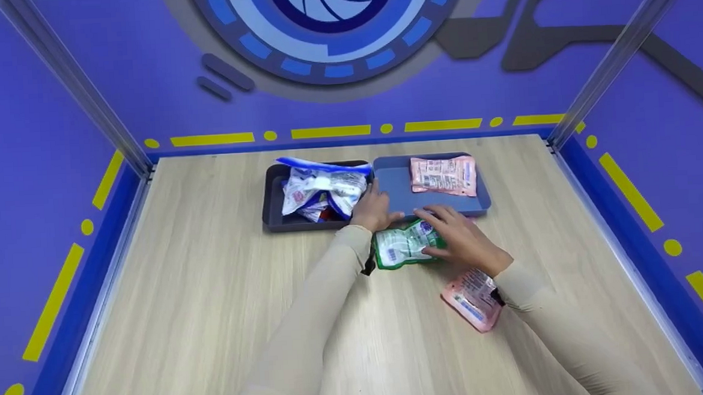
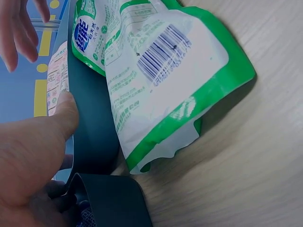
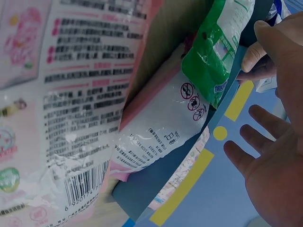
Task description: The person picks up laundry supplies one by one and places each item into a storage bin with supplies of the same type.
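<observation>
Though crinkly, green pouch (image 1: 405, 243) lengthwise left to right, barcode (image 1: 392, 255) leftmost.

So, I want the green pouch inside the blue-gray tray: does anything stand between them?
Yes: the near wall of the blue-gray tray separates the green pouch from its floor. The left hand, by that wall's left end, might also get in the way.

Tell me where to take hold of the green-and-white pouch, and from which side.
Probably pinch the green-and-white pouch by its green-edged barcode end, coming from the person's left: that end looks slightly lifted off the table, leaving room beneath it. The opposite end overlaps a pink pouch and lies close to the blue-gray tray, so is more crowded.
</observation>
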A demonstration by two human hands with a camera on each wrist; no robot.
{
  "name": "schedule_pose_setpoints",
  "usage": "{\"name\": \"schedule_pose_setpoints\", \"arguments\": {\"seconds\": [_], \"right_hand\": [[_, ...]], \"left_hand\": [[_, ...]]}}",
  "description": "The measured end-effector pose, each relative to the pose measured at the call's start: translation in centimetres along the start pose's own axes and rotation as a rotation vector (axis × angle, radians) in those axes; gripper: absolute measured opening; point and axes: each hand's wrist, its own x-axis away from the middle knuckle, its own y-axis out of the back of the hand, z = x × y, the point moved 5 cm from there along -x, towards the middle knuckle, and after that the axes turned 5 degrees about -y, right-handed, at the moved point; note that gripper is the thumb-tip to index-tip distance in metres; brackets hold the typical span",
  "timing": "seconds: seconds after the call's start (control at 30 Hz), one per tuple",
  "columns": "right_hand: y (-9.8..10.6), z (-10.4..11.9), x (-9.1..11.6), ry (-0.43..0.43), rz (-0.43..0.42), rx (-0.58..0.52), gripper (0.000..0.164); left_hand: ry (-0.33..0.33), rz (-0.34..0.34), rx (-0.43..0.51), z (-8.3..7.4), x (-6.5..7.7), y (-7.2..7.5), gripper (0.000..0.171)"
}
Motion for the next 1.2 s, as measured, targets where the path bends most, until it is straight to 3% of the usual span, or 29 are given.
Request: {"name": "schedule_pose_setpoints", "arguments": {"seconds": [0.57,0.9,1.2], "right_hand": [[-0.8,1.3,0.3,0.059,0.006,-0.035,0.085],[-1.5,1.8,0.3,0.116,0.004,-0.029,0.085],[-2.3,2.2,0.3,0.101,0.04,-0.021,0.087]], "left_hand": [[-0.016,-0.028,0.011,0.2,0.4,0.1,0.07],[-0.001,-0.008,0.043,0.3,-0.3,-0.3,0.07],[-0.016,-0.035,0.033,-0.2,0.6,0.4,0.07]]}}
